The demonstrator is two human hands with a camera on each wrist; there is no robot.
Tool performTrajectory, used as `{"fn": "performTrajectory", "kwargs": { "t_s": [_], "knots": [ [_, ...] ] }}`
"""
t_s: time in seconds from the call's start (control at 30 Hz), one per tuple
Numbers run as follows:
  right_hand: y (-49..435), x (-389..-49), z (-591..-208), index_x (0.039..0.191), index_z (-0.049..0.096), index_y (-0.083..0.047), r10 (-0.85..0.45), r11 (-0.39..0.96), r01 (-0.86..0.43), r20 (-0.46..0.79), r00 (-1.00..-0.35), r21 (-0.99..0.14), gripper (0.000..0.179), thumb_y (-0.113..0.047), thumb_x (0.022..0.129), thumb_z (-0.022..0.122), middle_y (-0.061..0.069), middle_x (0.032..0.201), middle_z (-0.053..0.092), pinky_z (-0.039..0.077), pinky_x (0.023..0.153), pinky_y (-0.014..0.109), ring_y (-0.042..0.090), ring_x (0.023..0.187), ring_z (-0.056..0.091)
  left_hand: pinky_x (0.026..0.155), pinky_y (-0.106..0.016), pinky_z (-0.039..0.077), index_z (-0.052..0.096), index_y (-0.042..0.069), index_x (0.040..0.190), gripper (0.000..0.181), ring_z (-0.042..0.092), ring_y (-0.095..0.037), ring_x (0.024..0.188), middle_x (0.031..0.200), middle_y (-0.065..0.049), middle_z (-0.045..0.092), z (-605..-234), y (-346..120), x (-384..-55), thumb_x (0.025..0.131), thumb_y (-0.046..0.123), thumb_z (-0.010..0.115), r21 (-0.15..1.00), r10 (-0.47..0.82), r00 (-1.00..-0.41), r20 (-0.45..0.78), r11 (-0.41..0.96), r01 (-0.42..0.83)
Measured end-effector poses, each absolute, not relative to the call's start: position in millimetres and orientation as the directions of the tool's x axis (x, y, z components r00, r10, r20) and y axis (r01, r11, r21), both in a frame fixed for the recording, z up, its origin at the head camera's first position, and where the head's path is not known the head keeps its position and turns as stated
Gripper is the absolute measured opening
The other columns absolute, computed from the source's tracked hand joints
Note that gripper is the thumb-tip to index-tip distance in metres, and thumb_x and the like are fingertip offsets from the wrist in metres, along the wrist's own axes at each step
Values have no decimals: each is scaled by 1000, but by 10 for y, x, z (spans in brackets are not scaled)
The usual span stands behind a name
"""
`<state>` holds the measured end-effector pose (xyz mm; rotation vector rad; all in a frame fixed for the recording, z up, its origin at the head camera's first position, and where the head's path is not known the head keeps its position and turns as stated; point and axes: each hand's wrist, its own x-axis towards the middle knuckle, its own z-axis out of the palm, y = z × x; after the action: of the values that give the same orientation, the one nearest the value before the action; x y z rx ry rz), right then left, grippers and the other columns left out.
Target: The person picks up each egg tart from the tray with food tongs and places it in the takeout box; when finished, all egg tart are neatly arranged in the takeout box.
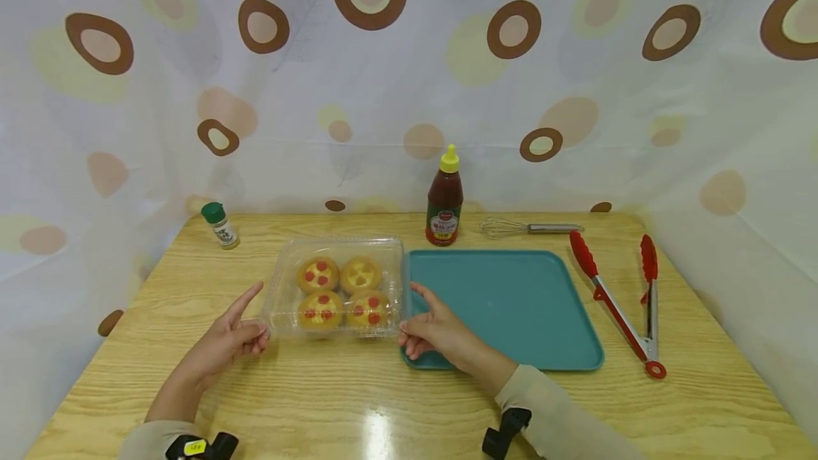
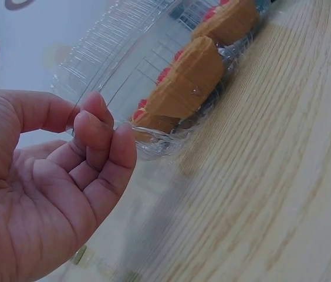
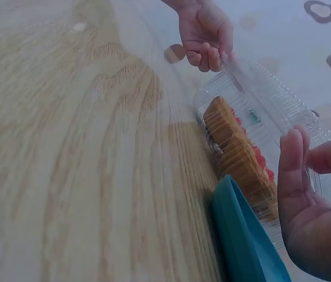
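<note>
A clear plastic clamshell box (image 1: 285, 268) sits on the wooden table, left of the tray. Inside it are several small round tarts (image 1: 321, 309), most topped with red pieces. My left hand (image 1: 224, 343) pinches the box's front left edge between thumb and curled fingers, its index finger stretched forward. At the front right corner my right hand (image 1: 441, 332) pinches the clear plastic edge, over the left part of the teal tray (image 1: 505, 304). In the right wrist view the box lid (image 3: 259, 94) slants upward between both hands.
A ketchup bottle (image 1: 444, 201) with a yellow cap stands behind the tray, and a whisk (image 1: 537, 228) lies to its right. Red-tipped tongs (image 1: 623, 318) lie spread at the right. A green-capped shaker (image 1: 221, 227) stands back left. Patterned cloth (image 1: 383, 91) surrounds the table.
</note>
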<state>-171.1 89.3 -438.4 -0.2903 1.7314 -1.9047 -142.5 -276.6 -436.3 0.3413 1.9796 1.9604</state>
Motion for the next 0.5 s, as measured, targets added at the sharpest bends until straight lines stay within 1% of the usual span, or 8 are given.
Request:
{"fn": "performTrajectory", "kwargs": {
  "t_s": [0.27,0.5],
  "knots": [
    [832,-1678,-4376,152,5,-15,-471,-50,254,-201,-859,-966,77,0,93,53,2,66,63,46,49,23,7,47,51,64,-24,49,-13,6,150,78,55,-7,66,74,2,61,-4383,-2781,-1431,98,4,46,998,409,-911,-58,8,-60],
    [829,-1690,-4419,152,6,-17,-478,-106,273,-192,-857,-956,76,0,94,51,1,67,62,44,49,22,7,47,49,64,-24,49,-12,8,150,79,55,-7,66,74,2,61,-4375,-2779,-1430,98,4,46,997,413,-908,-71,6,-76]
  ]
}}
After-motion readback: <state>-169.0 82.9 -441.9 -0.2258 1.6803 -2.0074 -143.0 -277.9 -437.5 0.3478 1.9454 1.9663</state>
